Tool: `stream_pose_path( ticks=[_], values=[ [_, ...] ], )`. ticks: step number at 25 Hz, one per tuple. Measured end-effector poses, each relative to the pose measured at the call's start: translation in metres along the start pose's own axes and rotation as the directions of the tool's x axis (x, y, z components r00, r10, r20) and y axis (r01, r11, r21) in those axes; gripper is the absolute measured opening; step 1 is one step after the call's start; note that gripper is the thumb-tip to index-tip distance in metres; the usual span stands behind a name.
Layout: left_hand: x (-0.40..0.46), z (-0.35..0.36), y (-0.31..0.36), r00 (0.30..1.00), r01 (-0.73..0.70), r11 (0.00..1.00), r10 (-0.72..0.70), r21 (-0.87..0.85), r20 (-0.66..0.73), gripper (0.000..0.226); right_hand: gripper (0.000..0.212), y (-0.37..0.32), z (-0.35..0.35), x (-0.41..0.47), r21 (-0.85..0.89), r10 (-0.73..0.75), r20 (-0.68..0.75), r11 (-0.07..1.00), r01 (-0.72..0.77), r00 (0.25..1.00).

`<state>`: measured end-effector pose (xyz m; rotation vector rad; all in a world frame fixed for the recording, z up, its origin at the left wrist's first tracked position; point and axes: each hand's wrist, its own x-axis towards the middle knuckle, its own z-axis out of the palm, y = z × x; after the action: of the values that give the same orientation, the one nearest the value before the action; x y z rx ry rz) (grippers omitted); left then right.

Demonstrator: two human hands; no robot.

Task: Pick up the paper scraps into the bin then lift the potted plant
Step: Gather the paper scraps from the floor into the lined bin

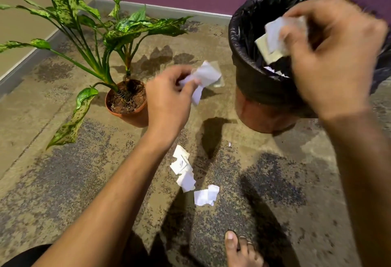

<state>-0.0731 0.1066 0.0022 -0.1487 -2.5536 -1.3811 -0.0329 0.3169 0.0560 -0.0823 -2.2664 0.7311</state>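
My right hand [330, 59] hovers over the bin [260, 89], a brown pail lined with a black bag, and pinches white paper scraps [273, 40] above its opening. More scraps lie inside the bin. My left hand [169, 95] is raised between plant and bin, gripping a bunch of white scraps [205, 78]. Several loose scraps [190, 173] remain on the floor in front of me. The potted plant [129, 101], with speckled green leaves in a terracotta pot, stands to the left of my left hand.
A purple wall with grey skirting [169, 8] runs behind the bin and plant, and a beige wall closes the left side. My bare foot [241, 249] rests on the mottled floor at the bottom, near the loose scraps.
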Motion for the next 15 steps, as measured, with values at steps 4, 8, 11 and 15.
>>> stream_pose_path(
  ticks=[4, 8, 11, 15],
  values=[
    [0.028, 0.007, 0.051, 0.96, -0.275, 0.959, 0.269, -0.072, -0.083, 0.011, 0.039, 0.043, 0.001, 0.033, -0.133, 0.147, 0.042, 0.981, -0.14, 0.988],
    [0.044, 0.032, 0.078, 0.904, -0.427, 0.896, 0.419, -0.124, -0.082, 0.008, 0.044, 0.048, 0.001, 0.022, -0.045, 0.183, 0.075, 0.983, -0.18, 0.98],
    [0.048, 0.051, 0.086, 0.895, -0.445, 0.88, 0.442, -0.168, -0.058, 0.008, 0.041, 0.029, 0.003, 0.016, 0.253, 0.104, 0.204, 0.955, -0.155, 0.974],
    [0.055, 0.065, 0.087, 0.906, -0.421, 0.884, 0.42, -0.204, -0.049, 0.012, 0.044, 0.019, -0.003, 0.014, 0.461, 0.053, 0.305, 0.865, -0.196, 0.951]
  ],
)
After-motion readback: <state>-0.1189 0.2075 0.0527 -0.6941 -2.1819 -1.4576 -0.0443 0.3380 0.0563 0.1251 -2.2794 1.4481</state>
